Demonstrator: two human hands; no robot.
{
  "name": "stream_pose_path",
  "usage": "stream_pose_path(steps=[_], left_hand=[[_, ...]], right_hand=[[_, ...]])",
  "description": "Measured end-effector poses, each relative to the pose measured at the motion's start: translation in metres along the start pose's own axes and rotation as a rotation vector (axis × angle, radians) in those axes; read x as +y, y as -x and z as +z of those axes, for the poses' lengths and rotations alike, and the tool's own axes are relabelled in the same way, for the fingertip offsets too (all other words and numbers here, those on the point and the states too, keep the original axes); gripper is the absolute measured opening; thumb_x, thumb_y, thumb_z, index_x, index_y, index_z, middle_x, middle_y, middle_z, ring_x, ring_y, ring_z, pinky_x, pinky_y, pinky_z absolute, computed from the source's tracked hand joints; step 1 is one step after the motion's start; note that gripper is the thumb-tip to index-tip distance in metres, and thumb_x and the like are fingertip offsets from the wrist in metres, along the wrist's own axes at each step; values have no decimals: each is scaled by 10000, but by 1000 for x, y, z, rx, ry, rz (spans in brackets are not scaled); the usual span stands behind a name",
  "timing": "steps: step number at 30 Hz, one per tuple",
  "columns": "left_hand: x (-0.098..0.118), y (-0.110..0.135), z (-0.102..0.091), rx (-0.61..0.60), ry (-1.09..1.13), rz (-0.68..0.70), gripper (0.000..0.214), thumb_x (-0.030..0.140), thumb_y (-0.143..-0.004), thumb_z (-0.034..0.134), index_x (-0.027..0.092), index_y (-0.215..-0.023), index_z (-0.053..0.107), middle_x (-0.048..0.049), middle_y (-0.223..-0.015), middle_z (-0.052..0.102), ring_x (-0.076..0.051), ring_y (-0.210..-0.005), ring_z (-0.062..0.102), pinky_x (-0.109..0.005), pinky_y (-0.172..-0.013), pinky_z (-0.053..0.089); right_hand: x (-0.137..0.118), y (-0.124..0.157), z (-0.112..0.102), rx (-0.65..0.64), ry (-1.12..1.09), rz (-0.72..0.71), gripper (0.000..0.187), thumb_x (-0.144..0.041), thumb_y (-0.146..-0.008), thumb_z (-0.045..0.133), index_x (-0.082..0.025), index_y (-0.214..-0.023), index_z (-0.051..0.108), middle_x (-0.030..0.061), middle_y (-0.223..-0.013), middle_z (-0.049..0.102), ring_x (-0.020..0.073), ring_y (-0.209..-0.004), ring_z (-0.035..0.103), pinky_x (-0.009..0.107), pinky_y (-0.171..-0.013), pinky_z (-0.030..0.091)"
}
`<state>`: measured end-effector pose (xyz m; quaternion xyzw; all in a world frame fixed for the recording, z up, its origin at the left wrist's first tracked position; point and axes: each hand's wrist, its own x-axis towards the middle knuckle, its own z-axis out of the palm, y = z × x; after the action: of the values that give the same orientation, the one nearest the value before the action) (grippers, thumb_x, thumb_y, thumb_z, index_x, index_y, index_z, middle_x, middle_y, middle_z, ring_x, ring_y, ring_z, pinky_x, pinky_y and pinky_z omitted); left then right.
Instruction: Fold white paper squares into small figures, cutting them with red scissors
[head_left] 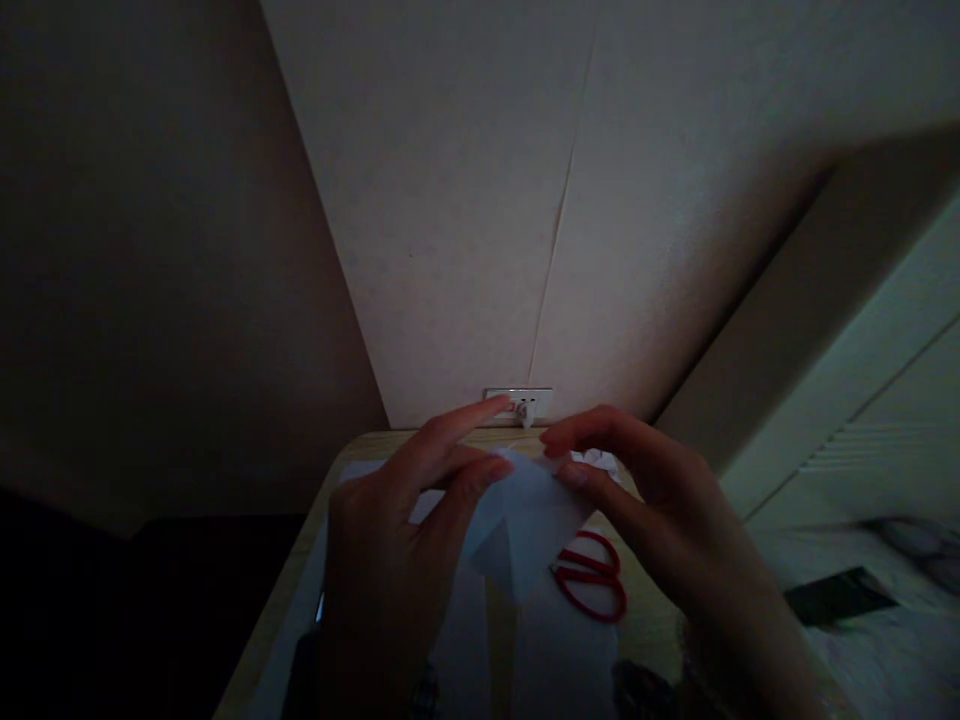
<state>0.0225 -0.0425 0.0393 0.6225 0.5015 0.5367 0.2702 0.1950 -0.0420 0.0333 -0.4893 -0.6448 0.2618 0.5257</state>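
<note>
Between my two hands a small folded piece of white paper (529, 525) is held up over the table, with a crease running down it. My left hand (405, 540) pinches its upper left edge between thumb and a finger, while the index finger stretches forward. The thumb and index finger of my right hand (660, 500) close on its upper right corner. Below and to the right of the paper lies a pair of scissors with red handles (600, 577); the blades are hidden from view. White paper sheets (566, 650) lie under the hands.
The light wooden table (501, 640) stands against a pale wall with a socket (536, 400) and a plug in it. Crumpled white paper (598, 460) lies near the back edge. A dark flat object (840, 597) rests on pale cloth at the right.
</note>
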Motion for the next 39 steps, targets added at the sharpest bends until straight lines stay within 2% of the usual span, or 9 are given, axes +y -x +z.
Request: stream_pose_path(steps=[4,10,12,16,19,24,31,35,39], left_hand=[[-3,0,5,-151,4,30,411,231,-853,721,352,-1246,706,102,-726,809,-127,-725,773,-187,-711,553],[-5,-1,11,-256,30,46,506,178,-822,747,307,-1305,666,90,-707,810,-132,-728,781,-177,-714,559],[-5,-2,11,-261,60,10,443,173,-796,762,293,-1219,707,84,-702,809,-141,-728,782,-185,-714,562],[-5,-1,8,-177,102,-56,106,202,-751,778,299,-791,763,85,-672,791,-151,-670,758,-210,-669,548],[-6,-1,8,-161,99,-23,159,210,-743,760,302,-619,725,87,-630,758,-142,-621,722,-220,-634,531],[-6,-2,6,-147,60,0,163,206,-765,727,296,-628,727,87,-614,742,-133,-605,705,-221,-621,508],[-6,-2,5,-191,80,24,142,201,-787,703,256,-659,733,61,-643,748,-137,-617,690,-227,-625,511],[-7,-3,5,-212,127,20,164,176,-769,716,265,-632,731,83,-618,737,-117,-598,677,-201,-616,512],[-13,-5,-3,-164,99,32,176,153,-735,738,274,-607,735,106,-591,729,-83,-567,668,-144,-584,501]], right_hand=[[-2,0,0,-11,-26,-108,31,-258,-828,745,-243,-801,745,8,-810,755,194,-790,688,306,-719,514],[-1,1,4,0,-7,-176,162,-180,-837,738,-233,-687,712,-13,-730,670,157,-714,618,284,-677,477],[-1,1,6,35,-10,-167,179,-160,-832,741,-230,-676,691,-28,-710,651,141,-691,589,268,-659,455],[-2,2,7,101,-20,-153,196,-140,-832,732,-228,-671,663,-42,-690,626,130,-675,562,252,-628,427],[-1,3,5,74,-3,-163,177,-133,-839,727,-230,-700,676,-41,-722,639,126,-701,582,246,-649,439],[0,4,3,25,24,-196,160,-100,-825,742,-234,-740,721,-44,-785,679,113,-777,629,222,-725,467],[-2,2,3,5,36,-237,95,-136,-820,755,-214,-767,761,-28,-778,700,115,-761,651,217,-682,483],[0,3,4,45,30,-223,153,-121,-816,763,-221,-704,734,-46,-736,683,99,-717,628,213,-662,465],[3,8,1,127,0,-157,167,-164,-837,761,-240,-692,726,-55,-724,667,107,-716,612,237,-657,447]])
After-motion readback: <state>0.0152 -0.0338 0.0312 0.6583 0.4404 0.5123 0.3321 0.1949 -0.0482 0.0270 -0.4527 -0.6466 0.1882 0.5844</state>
